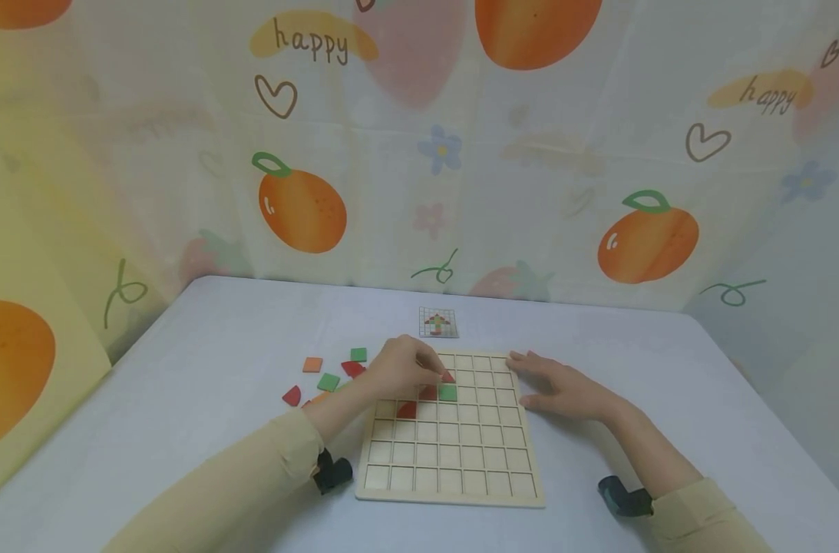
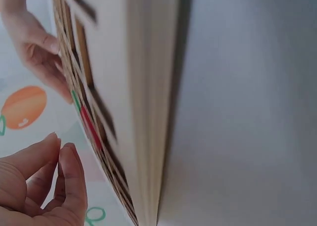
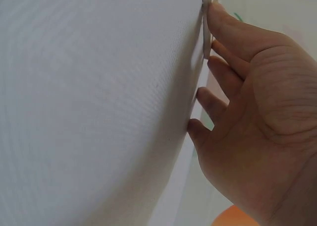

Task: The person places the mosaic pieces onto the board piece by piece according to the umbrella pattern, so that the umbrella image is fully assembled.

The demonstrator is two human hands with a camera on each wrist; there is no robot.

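In the head view, a pale wooden grid board (image 1: 471, 459) lies on the table. Set in its cells are a green square (image 1: 447, 393) and red pieces (image 1: 407, 410). My left hand (image 1: 407, 370) hovers over the board's far left part, its fingertips next to a small red triangle (image 1: 448, 377) just beyond the green square. The left wrist view shows that thumb and fingers (image 2: 74, 176) bent close together, a narrow gap at the tips and no piece visible there. My right hand (image 1: 564, 388) rests at the board's right edge with loosely spread fingers, its thumb (image 3: 225, 28) touching the rim.
Left of the board lie loose green squares (image 1: 328, 382), an orange square (image 1: 312, 365) and red pieces (image 1: 292, 396), some hidden by my left arm. A small pattern card (image 1: 437, 322) lies behind the board. A printed cloth (image 1: 364, 153) hangs behind the white table (image 1: 239, 491).
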